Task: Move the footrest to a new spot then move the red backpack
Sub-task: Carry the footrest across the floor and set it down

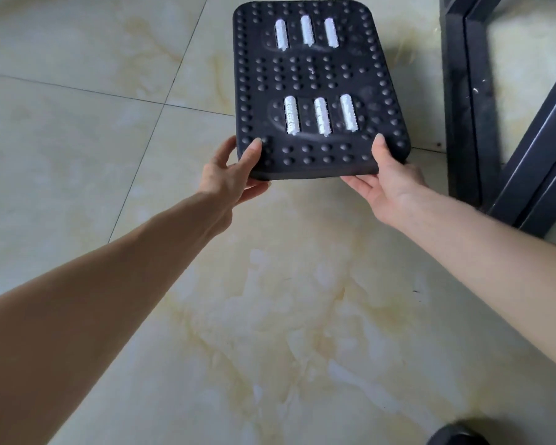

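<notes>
The footrest [315, 78] is a black studded board with two rows of white rollers, seen from above in the upper middle of the view. My left hand [235, 173] grips its near left corner, thumb on top and fingers underneath. On the near right corner my right hand [387, 179] holds it the same way. Whether the board's far end touches the floor I cannot tell. No red backpack is in sight.
Pale marbled floor tiles [270, 316] fill most of the view. A black metal frame [472, 107] stands close to the footrest's right side. A dark rounded object [456, 435] shows at the bottom right edge.
</notes>
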